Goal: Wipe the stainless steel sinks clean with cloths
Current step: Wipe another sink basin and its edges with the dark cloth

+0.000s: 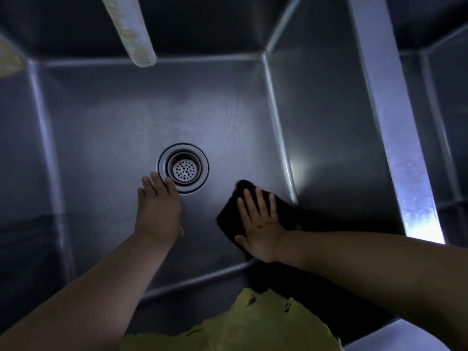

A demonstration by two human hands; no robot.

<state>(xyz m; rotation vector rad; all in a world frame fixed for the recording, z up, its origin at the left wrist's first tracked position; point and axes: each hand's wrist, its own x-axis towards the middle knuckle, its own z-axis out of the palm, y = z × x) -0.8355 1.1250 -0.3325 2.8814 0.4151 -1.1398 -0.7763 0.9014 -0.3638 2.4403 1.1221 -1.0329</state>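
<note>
Head view, looking straight down into one deep steel sink (pixel 106 117). Both arms reach in from 6 o'clock.

Right hand (pixel 260 224): fingers straight and spread, palm flat on a dark cloth (pixel 229 215), pressing it to the sink floor at about 4 o'clock from the drain (pixel 183 168). Nothing is curled round the cloth; it is pinned by flat pressure, which I judge suits broad sweeping strokes. The cloth's far edge lies near the seam where the floor meets the right wall.

Left hand (pixel 158 203): open, holds nothing, fingertips resting on the drain's rim at its 7 o'clock. I read this as bracing while the other arm works, though I can't be sure.

The two hands are apart, with bare floor between them.

Edges and room: the right wall seam sits close at 3 o'clock of the cloth, and the front seam at 6 o'clock, so little travel either way. Open floor runs toward 12 and 10 o'clock, past the drain to the back wall. A pale hose (pixel 129 29) hangs in from 12 o'clock, its end above the floor; I'd expect it to be clear of low strokes. The drain rim is the one raised snag. A yellow-green cloth (pixel 240 323) lies at 6 o'clock, nearest the camera. A second basin (pixel 445 122) shows beyond the divider (pixel 387 117) at 3 o'clock.
</note>
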